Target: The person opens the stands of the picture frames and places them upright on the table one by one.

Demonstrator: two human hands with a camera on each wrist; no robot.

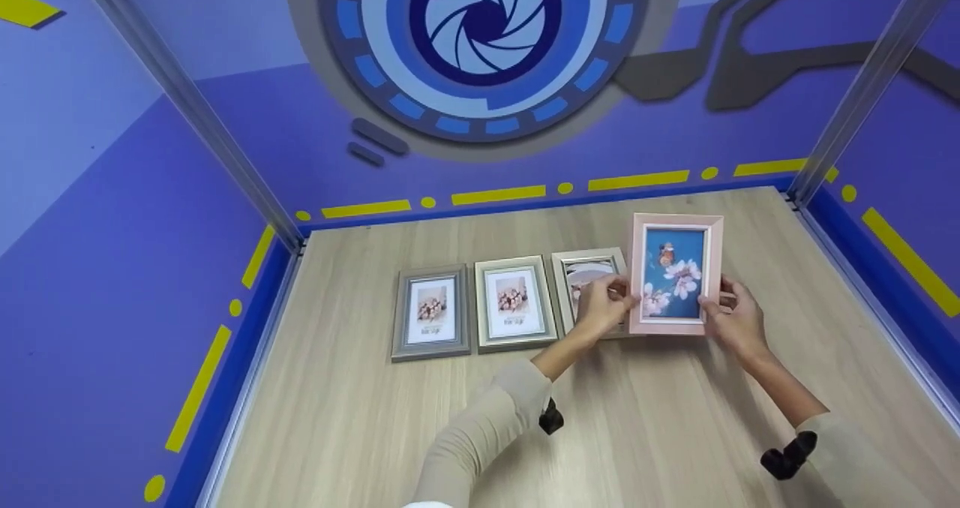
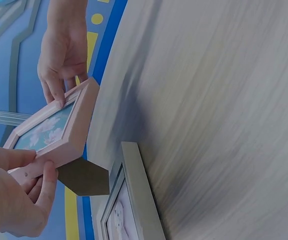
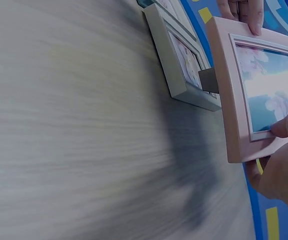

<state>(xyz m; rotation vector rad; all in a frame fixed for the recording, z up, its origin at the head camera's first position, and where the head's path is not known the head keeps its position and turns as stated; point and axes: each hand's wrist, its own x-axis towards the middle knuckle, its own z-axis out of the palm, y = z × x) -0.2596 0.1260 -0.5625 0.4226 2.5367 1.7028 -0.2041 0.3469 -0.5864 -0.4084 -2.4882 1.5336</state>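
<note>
A pink picture frame [image 1: 676,328] with a picture of a bird and white blossoms on blue is held up above the table by both hands. My left hand [image 1: 602,307] pinches its left side, thumb on the front and fingers behind. On the opposite side my right hand [image 1: 739,319] grips the edge, its thumb over the front border. From the back of the pink frame a grey-brown stand flap [image 2: 86,177] sticks out, seen in both wrist views. Just left of it, a beige picture frame [image 1: 568,257] lies on the table, partly hidden by my left hand.
Farther left on the wooden table [image 1: 337,418] lie a silver-gold picture frame [image 1: 517,341] and a grey picture frame [image 1: 431,354], side by side in a row with the beige one. Blue printed panels [image 1: 247,118] enclose the table at the back and both sides.
</note>
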